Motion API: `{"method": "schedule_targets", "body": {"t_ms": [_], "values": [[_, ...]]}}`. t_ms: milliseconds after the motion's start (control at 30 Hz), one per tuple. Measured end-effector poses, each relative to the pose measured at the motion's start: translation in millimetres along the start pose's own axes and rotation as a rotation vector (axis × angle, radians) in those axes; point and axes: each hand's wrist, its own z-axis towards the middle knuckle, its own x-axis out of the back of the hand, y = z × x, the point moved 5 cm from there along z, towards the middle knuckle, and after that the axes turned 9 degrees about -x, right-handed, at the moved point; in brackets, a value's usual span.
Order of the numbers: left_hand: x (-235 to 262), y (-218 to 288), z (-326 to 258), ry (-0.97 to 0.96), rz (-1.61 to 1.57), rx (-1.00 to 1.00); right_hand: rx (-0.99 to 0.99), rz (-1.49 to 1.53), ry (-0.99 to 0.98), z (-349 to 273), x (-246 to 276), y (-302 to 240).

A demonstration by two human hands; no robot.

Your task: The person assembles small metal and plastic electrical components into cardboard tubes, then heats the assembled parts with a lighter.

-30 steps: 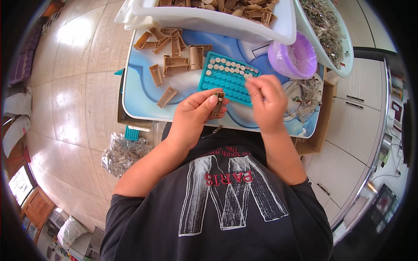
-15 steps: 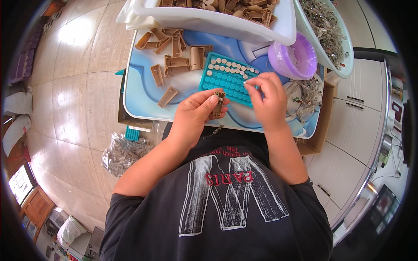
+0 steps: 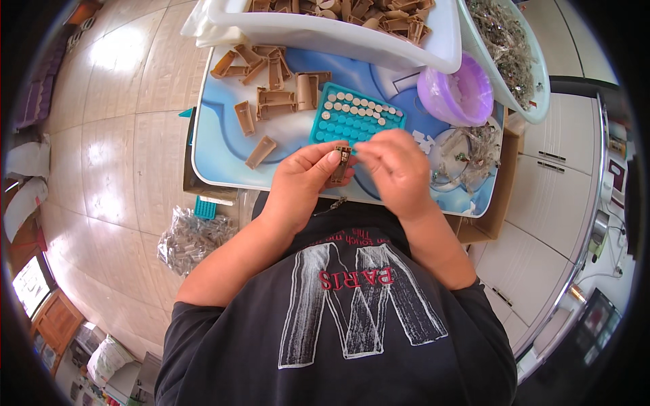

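In my left hand [image 3: 308, 172], closed in a pinch, stands a small brown plastic housing [image 3: 340, 166] with its open side up and metal-looking parts inside. My right hand [image 3: 396, 169] is beside its upper end, thumb and fingers pinched together. Whatever that pinch holds is too small and blurred to name. Just beyond both hands lies a teal tray [image 3: 342, 130] with rows of round pockets. Small pale round discs [image 3: 352, 103] sit in its far rows, and the nearer pockets hold none. My right hand covers part of its near edge.
Several brown plastic housings [image 3: 276, 103] lie at the table's left. A white bin [image 3: 338, 34] of similar parts stands at the back, with a purple bowl [image 3: 452, 91] and a pale green basket [image 3: 537, 95] to its right. Small wired parts [image 3: 481, 152] lie near the right edge.
My right hand has moved left and slightly nearer, from over the tray's right side to the upper end of the brown housing. The left hand has barely moved.
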Motion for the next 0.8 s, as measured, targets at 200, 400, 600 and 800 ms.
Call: {"method": "schedule_targets", "body": {"t_ms": [200, 400, 600, 800], "values": [[-3, 3, 0, 0.007, 0.033, 0.0, -0.151, -0.331, 0.196, 12, 18, 39], [-3, 3, 0, 0.011, 0.015, 0.003, -0.083, -0.34, 0.18, 9, 13, 40], [-2, 0, 1, -0.026, -0.02, -0.025, 0.014, -0.08, 0.098, 4, 2, -4], [-1, -2, 1, -0.013, -0.026, -0.026, 0.043, -0.098, 0.065, 0, -8, -7]]}}
